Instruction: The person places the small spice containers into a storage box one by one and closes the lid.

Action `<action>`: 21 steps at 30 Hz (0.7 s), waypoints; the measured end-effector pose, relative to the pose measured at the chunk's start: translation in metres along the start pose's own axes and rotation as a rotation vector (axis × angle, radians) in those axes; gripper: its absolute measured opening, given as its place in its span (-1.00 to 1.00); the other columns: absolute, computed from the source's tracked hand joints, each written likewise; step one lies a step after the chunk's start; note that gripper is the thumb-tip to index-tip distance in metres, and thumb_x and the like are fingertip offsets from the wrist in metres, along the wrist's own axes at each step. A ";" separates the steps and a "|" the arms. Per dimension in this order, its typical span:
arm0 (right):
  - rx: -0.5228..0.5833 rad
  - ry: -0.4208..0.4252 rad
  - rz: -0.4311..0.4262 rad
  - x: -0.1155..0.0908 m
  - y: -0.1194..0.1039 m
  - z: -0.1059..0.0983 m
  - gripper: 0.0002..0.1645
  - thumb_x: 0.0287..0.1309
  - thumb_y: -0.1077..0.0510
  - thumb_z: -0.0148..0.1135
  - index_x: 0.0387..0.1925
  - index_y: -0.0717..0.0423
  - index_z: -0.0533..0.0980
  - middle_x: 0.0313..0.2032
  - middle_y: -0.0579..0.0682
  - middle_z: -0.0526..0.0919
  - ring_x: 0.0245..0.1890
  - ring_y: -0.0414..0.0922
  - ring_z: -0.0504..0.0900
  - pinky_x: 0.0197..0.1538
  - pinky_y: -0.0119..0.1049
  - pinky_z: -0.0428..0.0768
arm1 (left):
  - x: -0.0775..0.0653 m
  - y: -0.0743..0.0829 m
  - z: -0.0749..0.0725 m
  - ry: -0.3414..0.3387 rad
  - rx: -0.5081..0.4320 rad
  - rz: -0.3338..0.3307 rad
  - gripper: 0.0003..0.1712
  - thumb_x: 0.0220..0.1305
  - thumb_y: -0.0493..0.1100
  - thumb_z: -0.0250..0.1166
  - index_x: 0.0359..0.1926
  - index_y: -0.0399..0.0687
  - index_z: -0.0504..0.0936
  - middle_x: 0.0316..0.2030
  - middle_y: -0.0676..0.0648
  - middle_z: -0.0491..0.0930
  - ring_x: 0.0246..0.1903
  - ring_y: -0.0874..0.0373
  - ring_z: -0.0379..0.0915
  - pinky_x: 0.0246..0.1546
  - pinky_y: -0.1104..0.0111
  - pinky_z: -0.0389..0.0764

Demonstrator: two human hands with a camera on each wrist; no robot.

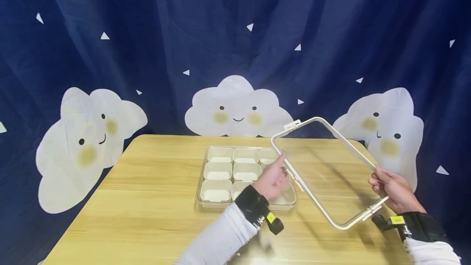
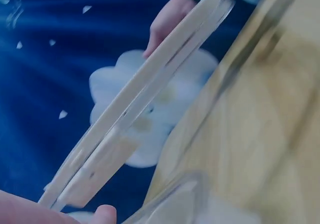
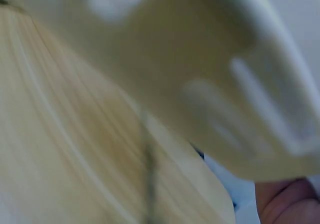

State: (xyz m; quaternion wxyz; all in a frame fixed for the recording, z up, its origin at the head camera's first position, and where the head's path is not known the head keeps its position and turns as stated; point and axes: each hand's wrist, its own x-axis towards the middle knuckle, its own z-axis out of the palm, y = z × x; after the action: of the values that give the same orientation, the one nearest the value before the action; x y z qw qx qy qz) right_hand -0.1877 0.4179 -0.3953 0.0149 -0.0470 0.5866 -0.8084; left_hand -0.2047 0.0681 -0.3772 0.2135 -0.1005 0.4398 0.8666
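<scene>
A clear rectangular lid [image 1: 327, 173] with a cream rim and side clips is held tilted in the air, right of a clear storage box [image 1: 244, 205]. My right hand [image 1: 395, 189] grips the lid's right edge, thumb on top. At the opposite edge, my left hand [image 1: 272, 180] holds the rim near a clip, its thumb along the edge. In the left wrist view the lid [image 2: 135, 96] appears edge-on, its near end between thumb and fingers. The box stands on the table without its lid, filled with rows of small cream bins [image 1: 217, 171]; my left hand hides some.
The light wooden table [image 1: 147, 199] extends to both sides of the box. Behind it hangs a dark blue curtain [image 1: 220, 19] with white triangles and smiling clouds. Both wrists wear black straps with small devices.
</scene>
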 end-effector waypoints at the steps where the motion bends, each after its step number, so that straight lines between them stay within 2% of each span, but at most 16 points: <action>1: 0.000 -0.006 0.000 0.001 -0.001 0.004 -0.75 0.44 0.19 -0.05 -0.33 0.08 0.54 -0.47 -0.11 0.46 -0.48 -0.29 0.56 -0.48 -0.51 0.52 | 0.001 0.006 -0.005 0.000 -0.020 0.011 -0.04 0.23 0.19 0.26 0.39 -0.34 0.12 0.27 -0.41 0.21 0.28 -0.24 0.16 0.34 0.01 0.10; 3: -0.001 -0.019 0.000 0.004 -0.002 0.010 -0.75 0.44 0.20 -0.04 -0.33 0.08 0.55 -0.47 -0.12 0.46 -0.47 -0.29 0.57 -0.48 -0.51 0.52 | 0.002 0.017 -0.014 -0.011 -0.058 0.028 0.04 0.29 0.19 0.21 0.47 -0.32 -0.11 0.39 -0.47 -0.05 0.38 -0.31 -0.06 0.36 0.00 0.02; 6: 0.016 -0.036 0.006 0.007 -0.003 0.017 -0.74 0.43 0.21 -0.04 -0.32 0.08 0.57 -0.46 -0.11 0.46 -0.48 -0.28 0.57 -0.47 -0.51 0.52 | 0.005 0.032 -0.030 -0.021 -0.095 0.049 0.06 0.33 0.19 0.16 0.49 -0.28 -0.24 0.44 -0.43 -0.20 0.42 -0.26 -0.18 0.38 0.02 -0.04; 8: 0.016 -0.049 0.018 0.008 -0.003 0.021 -0.75 0.43 0.20 -0.03 -0.31 0.07 0.58 -0.45 -0.11 0.47 -0.47 -0.28 0.59 -0.47 -0.50 0.52 | 0.007 0.042 -0.040 -0.015 -0.125 0.046 0.06 0.34 0.19 0.16 0.50 -0.24 -0.26 0.45 -0.39 -0.19 0.42 -0.22 -0.14 0.38 0.02 -0.02; 11: -0.006 -0.071 0.035 0.009 -0.002 0.026 -0.76 0.43 0.17 -0.01 -0.30 0.06 0.58 -0.45 -0.11 0.46 -0.46 -0.28 0.60 -0.47 -0.51 0.52 | 0.009 0.054 -0.054 -0.022 -0.191 0.031 0.00 0.30 0.17 0.22 0.51 -0.03 -0.16 0.44 -0.35 -0.10 0.38 -0.18 -0.01 0.34 -0.01 0.09; 15: -0.060 -0.102 0.047 0.012 -0.001 0.035 -0.75 0.43 0.13 -0.01 -0.30 0.06 0.57 -0.45 -0.13 0.43 -0.46 -0.29 0.60 -0.48 -0.52 0.52 | 0.009 0.066 -0.069 -0.070 -0.266 -0.002 -0.10 0.30 0.11 0.25 0.46 0.19 -0.10 0.41 -0.33 -0.04 0.37 -0.18 0.04 0.29 -0.03 0.21; 18: -0.073 -0.133 0.057 0.013 0.000 0.045 -0.74 0.45 0.14 -0.04 -0.29 0.06 0.57 -0.45 -0.13 0.42 -0.46 -0.29 0.61 -0.48 -0.53 0.52 | 0.008 0.069 -0.079 -0.128 -0.271 0.006 -0.14 0.35 0.09 0.21 0.46 0.22 -0.13 0.42 -0.34 -0.07 0.39 -0.20 -0.01 0.29 -0.06 0.18; 21: -0.083 -0.158 0.082 0.015 0.000 0.058 -0.74 0.46 0.13 -0.05 -0.27 0.06 0.56 -0.44 -0.12 0.42 -0.45 -0.29 0.61 -0.46 -0.53 0.53 | 0.006 0.070 -0.086 -0.199 -0.212 0.049 -0.21 0.44 0.01 0.09 0.49 0.18 -0.15 0.43 -0.36 -0.09 0.39 -0.26 -0.02 0.25 -0.15 0.19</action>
State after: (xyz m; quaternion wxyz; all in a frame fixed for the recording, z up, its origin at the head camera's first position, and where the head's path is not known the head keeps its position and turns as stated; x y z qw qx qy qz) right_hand -0.1973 0.3617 -0.3765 0.0921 -0.0871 0.6181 -0.7758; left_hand -0.2433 -0.0359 -0.3801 0.2230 -0.0251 0.3249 0.9187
